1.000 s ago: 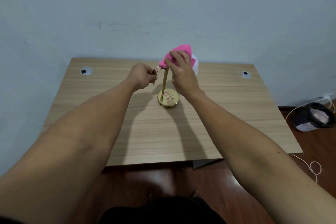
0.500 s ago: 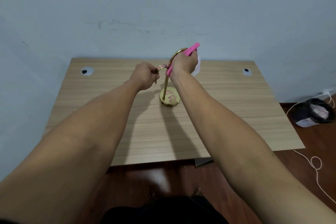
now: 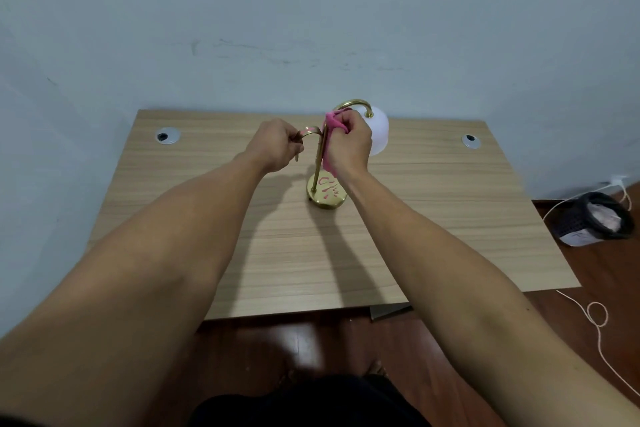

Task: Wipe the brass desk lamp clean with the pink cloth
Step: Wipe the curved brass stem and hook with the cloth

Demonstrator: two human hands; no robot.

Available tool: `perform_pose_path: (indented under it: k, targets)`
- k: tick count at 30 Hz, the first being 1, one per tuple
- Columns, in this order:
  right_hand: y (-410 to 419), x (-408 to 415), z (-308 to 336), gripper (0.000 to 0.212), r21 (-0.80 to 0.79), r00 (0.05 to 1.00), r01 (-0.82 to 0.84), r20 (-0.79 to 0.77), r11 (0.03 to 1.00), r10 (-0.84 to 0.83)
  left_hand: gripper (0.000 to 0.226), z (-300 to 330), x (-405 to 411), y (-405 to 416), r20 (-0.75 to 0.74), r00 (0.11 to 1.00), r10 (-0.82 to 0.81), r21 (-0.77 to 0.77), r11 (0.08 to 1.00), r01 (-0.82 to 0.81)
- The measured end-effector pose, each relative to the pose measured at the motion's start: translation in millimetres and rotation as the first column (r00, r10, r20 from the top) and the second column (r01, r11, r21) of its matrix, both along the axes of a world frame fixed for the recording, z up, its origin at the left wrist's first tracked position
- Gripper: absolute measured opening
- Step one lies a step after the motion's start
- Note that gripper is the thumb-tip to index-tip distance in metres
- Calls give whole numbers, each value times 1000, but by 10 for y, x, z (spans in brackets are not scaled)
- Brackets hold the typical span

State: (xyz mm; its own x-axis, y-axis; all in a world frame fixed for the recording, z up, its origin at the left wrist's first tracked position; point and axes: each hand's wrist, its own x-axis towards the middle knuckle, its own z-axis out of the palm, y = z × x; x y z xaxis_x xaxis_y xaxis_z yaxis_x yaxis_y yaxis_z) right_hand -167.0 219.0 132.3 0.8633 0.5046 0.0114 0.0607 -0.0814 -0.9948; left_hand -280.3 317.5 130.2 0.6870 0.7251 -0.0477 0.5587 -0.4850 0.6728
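Observation:
The brass desk lamp (image 3: 317, 170) stands upright near the middle of the wooden desk (image 3: 311, 246), its round base marked with pink smears and its white shade (image 3: 378, 133) hanging at the right of the curved neck. My right hand (image 3: 348, 146) is wrapped around the upper stem with the pink cloth (image 3: 330, 126) pressed against the brass. My left hand (image 3: 277, 146) grips the short curved side arm at the stem's left. Most of the cloth is hidden inside my right fist.
The desk stands against a pale blue wall, with a cable grommet at the back left (image 3: 167, 135) and one at the back right (image 3: 471, 141). On the dark wood floor at the right are a black bin (image 3: 597, 218) and a loose white cord (image 3: 597, 319).
My right hand with the cloth has slid from the top of the curved neck down onto the upper stem, uncovering the neck and shade. My left hand has kept its hold.

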Motion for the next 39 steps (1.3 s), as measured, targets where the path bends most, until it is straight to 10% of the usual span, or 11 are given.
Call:
perform_pose_path:
  k: [4, 8, 10, 17, 21, 26, 32, 39]
  targets:
    - [45, 63, 301, 29, 140, 943, 227, -281, 964, -181, 11, 28, 45, -39, 5, 1000, -14, 5, 1000, 14]
    - [23, 248, 598, 17, 60, 686, 405, -680, 913, -259, 11, 32, 47, -56, 5, 1000, -24, 17, 1000, 24]
    - [48, 278, 674, 44, 72, 610, 376, -769, 924, -189, 12, 26, 51, -56, 6, 1000, -15, 20, 1000, 15]
    - [52, -120, 233, 17, 99, 986, 153, -82, 983, -145, 13, 3, 33, -65, 11, 1000, 7, -14, 1000, -7]
    - [-135, -102, -39, 32, -109, 948, -79, 300, 991, 109, 14, 12, 52, -76, 8, 1000, -2, -14, 1000, 2]
    - [-202, 80, 5, 30, -253, 959, -160, 188, 954, 211, 13, 11, 58, -92, 5, 1000, -4, -7, 1000, 4]
    - [-271, 321, 281, 29, 9, 880, 415, -257, 910, -399, 14, 10, 65, -104, 6, 1000, 26, -14, 1000, -26]
    - [-149, 435, 552, 23, -166, 984, 169, 85, 972, -157, 12, -10, 81, -113, -3, 999, 32, -12, 999, -32]
